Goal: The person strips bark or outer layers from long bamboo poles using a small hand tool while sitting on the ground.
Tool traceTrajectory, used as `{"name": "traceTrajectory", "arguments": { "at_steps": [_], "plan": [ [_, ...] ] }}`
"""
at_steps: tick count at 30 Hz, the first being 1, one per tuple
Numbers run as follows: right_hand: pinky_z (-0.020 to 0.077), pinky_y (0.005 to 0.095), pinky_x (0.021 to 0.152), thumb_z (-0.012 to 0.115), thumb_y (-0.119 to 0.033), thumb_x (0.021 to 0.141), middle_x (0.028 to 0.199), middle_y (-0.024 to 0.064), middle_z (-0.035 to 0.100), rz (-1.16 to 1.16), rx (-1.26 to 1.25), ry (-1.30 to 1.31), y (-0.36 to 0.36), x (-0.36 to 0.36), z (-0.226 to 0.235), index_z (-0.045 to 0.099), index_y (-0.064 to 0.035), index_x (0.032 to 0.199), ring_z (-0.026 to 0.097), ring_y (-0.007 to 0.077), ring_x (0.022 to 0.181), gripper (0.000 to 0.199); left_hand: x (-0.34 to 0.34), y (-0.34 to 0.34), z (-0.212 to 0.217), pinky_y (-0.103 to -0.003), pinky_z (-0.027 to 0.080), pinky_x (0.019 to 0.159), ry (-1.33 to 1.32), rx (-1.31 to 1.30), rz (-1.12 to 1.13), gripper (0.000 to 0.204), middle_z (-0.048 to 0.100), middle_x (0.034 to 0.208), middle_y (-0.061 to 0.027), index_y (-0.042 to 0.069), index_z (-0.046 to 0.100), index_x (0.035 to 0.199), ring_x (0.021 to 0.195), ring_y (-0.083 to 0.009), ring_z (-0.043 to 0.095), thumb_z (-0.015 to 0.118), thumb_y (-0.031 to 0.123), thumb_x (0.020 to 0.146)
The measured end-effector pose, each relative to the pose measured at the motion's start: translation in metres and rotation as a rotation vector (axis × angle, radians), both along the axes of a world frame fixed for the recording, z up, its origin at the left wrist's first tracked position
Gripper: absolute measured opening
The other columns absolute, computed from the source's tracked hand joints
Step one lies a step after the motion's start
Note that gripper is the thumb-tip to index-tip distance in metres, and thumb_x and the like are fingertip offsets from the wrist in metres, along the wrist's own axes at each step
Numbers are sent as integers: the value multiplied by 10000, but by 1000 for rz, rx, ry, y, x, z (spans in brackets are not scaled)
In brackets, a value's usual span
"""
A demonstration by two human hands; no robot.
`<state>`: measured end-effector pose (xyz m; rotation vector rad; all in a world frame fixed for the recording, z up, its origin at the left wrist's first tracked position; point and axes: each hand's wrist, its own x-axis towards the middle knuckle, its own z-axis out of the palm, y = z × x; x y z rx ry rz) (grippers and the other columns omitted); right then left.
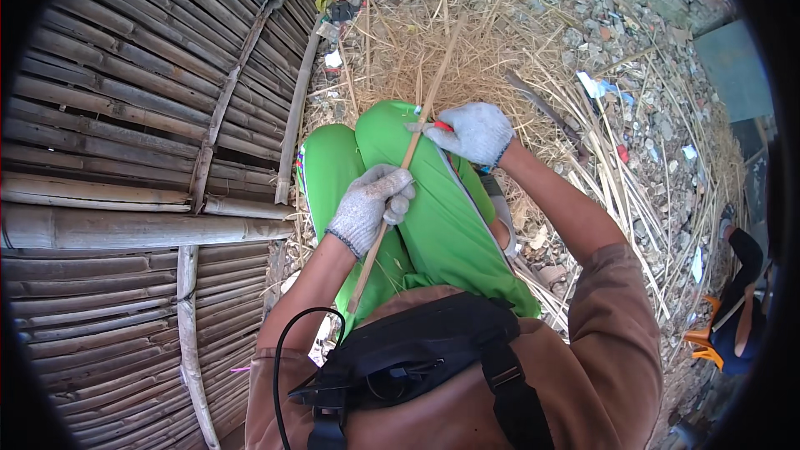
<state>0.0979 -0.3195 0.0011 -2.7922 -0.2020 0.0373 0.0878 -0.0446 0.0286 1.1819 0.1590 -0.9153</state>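
Note:
A long, thin bamboo strip (435, 83) slants across my lap, over the green trousers (446, 208), its far end above the straw. My gloved left hand (371, 207) is closed around its lower part. In my gloved right hand (479, 133) is a small knife (444, 126) with a red handle, its short blade against the strip above my left hand. Part of the knife is hidden inside the glove.
A bamboo slat wall (117, 108) with a thick pole (133, 227) stands close on my left. Ahead lie shavings (492, 42), and to the right a dark curved piece (550, 112), pale strips (612, 175) and rubble. Another person (742, 283) is at the right edge by an orange stool (704, 337).

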Motion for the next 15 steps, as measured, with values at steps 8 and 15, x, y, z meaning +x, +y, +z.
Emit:
{"name": "traceTrajectory", "arguments": {
  "at_steps": [8,15],
  "plan": [
    [595,564,845,394,-722,1085,984,251,782,-624,-8,6,-151,16,-33,783,-83,984,759,459,944,755,-13,44,5,-230,362,442,-16,43,-52,194,642,807,-38,30,631,1092,532,-79,482,714,206,1091],
    [595,562,806,468,-679,1081,924,224,779,-142,132,-98,-39,-6,-8,792,-106,1016,764,439,888,661,-6,36,-2,-230,367,458,-77,69,-45,206,661,834,-34,18,643,1150,551,-79,512,703,207,1095]
  ]
}}
